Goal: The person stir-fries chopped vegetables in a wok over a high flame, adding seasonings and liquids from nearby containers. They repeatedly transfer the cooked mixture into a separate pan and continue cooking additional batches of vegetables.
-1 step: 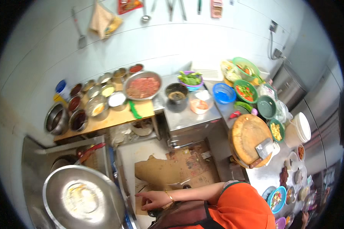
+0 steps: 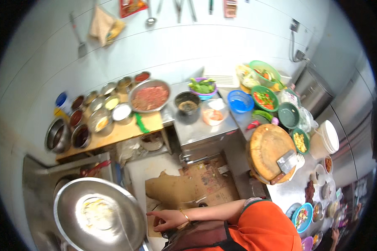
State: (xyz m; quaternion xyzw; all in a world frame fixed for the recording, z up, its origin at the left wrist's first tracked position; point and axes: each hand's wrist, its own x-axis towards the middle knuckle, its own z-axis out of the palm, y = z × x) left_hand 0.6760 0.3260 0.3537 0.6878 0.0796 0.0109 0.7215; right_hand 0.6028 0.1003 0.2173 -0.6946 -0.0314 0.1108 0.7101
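Note:
My right hand (image 2: 169, 219) reaches across the lower middle of the head view, a gold bracelet on its wrist and an orange sleeve on the upper arm. Its index finger is stretched out and the other fingers bend loosely, with nothing held. Close by its fingertips is the rim of a large shiny metal bowl (image 2: 98, 215), tilted over the stove area at lower left. The bowl's inside looks wet, with yellowish residue at its middle. A gap seems to lie between fingers and rim. My left hand is out of view, and what supports the bowl is hidden.
Behind the bowl lies a red-handled tool (image 2: 95, 168). A wooden board (image 2: 77, 147) carries several metal bowls and a basin of minced meat (image 2: 150, 97). At right, a cleaver (image 2: 285, 162) rests on a round chopping block (image 2: 269, 148). Cardboard (image 2: 171, 188) covers the floor.
The metal bowl has shifted right, closer to my right hand. The surroundings have slid slightly left in the view; my right hand keeps nearly the same pose.

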